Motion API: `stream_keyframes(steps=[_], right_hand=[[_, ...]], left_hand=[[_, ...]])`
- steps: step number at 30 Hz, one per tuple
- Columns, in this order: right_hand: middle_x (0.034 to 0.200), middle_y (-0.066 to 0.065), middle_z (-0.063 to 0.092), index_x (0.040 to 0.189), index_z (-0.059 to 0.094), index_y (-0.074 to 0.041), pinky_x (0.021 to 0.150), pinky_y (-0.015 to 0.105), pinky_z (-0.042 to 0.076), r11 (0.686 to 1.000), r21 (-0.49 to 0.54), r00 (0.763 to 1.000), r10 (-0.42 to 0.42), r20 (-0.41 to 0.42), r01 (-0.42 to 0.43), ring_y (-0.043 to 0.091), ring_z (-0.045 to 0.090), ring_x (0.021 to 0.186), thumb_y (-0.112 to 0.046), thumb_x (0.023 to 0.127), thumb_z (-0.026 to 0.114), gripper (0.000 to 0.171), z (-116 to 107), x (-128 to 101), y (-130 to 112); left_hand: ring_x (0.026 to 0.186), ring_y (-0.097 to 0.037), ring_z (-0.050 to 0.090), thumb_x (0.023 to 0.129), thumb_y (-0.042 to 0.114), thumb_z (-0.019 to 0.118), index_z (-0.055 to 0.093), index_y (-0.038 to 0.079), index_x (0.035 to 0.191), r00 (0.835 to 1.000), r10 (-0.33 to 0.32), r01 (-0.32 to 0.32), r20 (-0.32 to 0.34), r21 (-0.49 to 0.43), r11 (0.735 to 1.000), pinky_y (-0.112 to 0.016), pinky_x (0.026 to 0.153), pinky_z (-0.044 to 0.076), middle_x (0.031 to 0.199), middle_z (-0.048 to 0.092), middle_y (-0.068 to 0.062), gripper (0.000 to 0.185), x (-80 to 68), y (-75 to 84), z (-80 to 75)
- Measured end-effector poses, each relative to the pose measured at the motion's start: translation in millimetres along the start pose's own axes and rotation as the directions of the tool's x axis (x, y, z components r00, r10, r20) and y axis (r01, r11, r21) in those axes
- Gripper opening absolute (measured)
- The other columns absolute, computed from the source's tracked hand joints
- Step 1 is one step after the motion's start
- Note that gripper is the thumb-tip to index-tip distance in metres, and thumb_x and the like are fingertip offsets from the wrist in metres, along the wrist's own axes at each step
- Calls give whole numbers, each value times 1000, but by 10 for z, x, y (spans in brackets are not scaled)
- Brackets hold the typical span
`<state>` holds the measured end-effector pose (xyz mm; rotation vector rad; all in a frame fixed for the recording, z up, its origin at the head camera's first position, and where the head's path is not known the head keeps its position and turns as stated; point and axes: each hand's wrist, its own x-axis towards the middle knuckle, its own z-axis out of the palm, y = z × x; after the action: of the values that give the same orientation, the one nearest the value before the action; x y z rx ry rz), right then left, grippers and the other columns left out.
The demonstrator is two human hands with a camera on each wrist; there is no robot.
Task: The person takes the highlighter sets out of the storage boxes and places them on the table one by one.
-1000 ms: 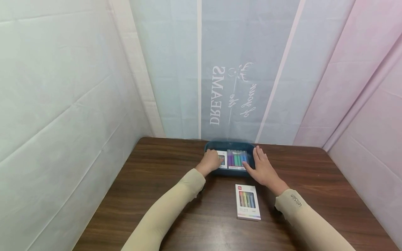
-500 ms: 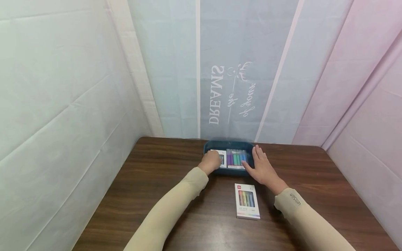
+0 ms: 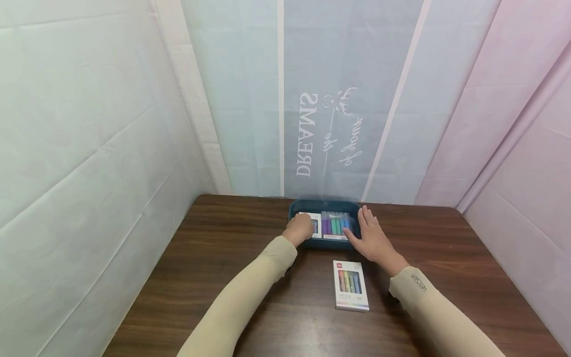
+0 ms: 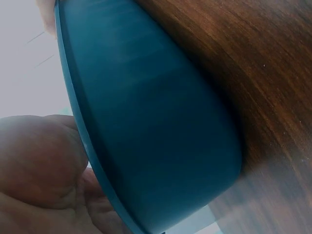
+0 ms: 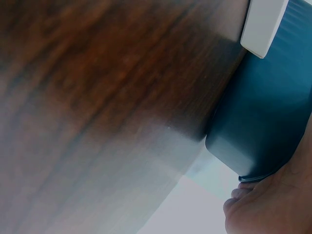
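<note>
Tray [image 3: 324, 204] at the table's [image 3: 214, 258] far edge holds two marker packs [image 3: 336, 225] side by side; a third pack [image 3: 350, 292] lies on the table before the tray.

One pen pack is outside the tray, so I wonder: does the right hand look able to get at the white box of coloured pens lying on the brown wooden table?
Probably yes: the white pen box lies uncovered on the table, just beside the right hand, with nothing between them.

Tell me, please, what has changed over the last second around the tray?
Almost nothing: the left hand stays on the white box in the blue tray, the right hand stays flat against the tray's right side, and the marker box on the table has not moved.
</note>
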<state>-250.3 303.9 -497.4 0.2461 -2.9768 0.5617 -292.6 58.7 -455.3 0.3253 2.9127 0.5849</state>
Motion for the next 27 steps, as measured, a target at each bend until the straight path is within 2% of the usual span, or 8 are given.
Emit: stream_keyframes(steps=[6,11,13,20,27], right_hand=[[176,31,3,166,11,11,129,64,11,1000,3,1000,4,8,-4,50,7,162,-63,108,51,103,-6,-15,-1],[176,32,3,166,11,12,129,64,11,1000,10,1000,0,7,0,50,6,163,-65,108,49,104,-11,-9,-8],[176,31,3,166,11,12,129,64,12,1000,7,1000,-2,6,1,49,6,163,-65,108,49,104,-9,-7,-7],[176,31,3,166,11,11,130,63,11,1000,12,1000,1,1,-1,49,6,163,-64,108,50,103,-19,-14,-20],[176,32,2,166,11,12,130,63,10,1000,18,1000,-3,8,3,50,5,163,-63,108,50,103,-26,-12,-36]], left_hand=[[77,-20,61,107,16,61,76,-1,107,1000,-2,2,-1,-20,1000,-34,67,56,101,73,-12,23,35,-20,19],[73,-20,61,108,14,60,75,-5,115,1000,-7,6,-19,-44,999,-33,62,55,98,73,-14,26,40,-39,17],[74,-20,62,107,15,61,74,-5,118,1000,-11,9,-26,-56,998,-35,64,56,100,74,-14,26,32,-46,17],[76,-21,66,105,14,65,75,-3,113,997,10,-16,-73,-86,996,-37,65,58,96,74,-12,22,29,-83,21],[87,-23,67,105,17,66,75,0,123,996,30,-35,-79,-71,997,-40,75,60,109,75,-13,26,0,-88,-20]])
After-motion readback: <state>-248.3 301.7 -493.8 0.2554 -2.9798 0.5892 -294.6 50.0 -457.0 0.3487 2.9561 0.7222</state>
